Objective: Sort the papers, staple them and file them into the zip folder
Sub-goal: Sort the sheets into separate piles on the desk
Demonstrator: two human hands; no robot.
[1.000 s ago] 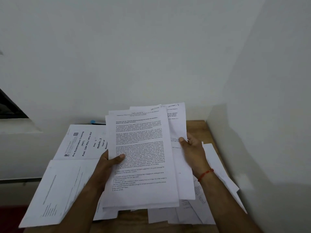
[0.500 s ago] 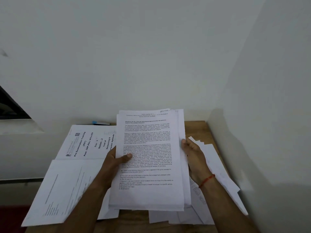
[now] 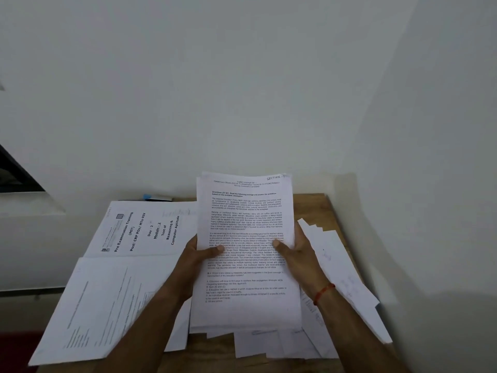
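While the left hand grips the sheaf of papers at its nine o'clock edge and the right hand at three, thumbs pinching the top page, it hangs squared over the wooden table, looking ready for stapling, which calls for one freed hand.

A wooden counter stands in a corner where a plain white back wall meets a white side wall on the right. At the counter's far edge, against the back wall, lies a small blue-and-dark object, too small to identify. On the left a dark opening sits above a white ledge, and a dark red patch shows lower left.
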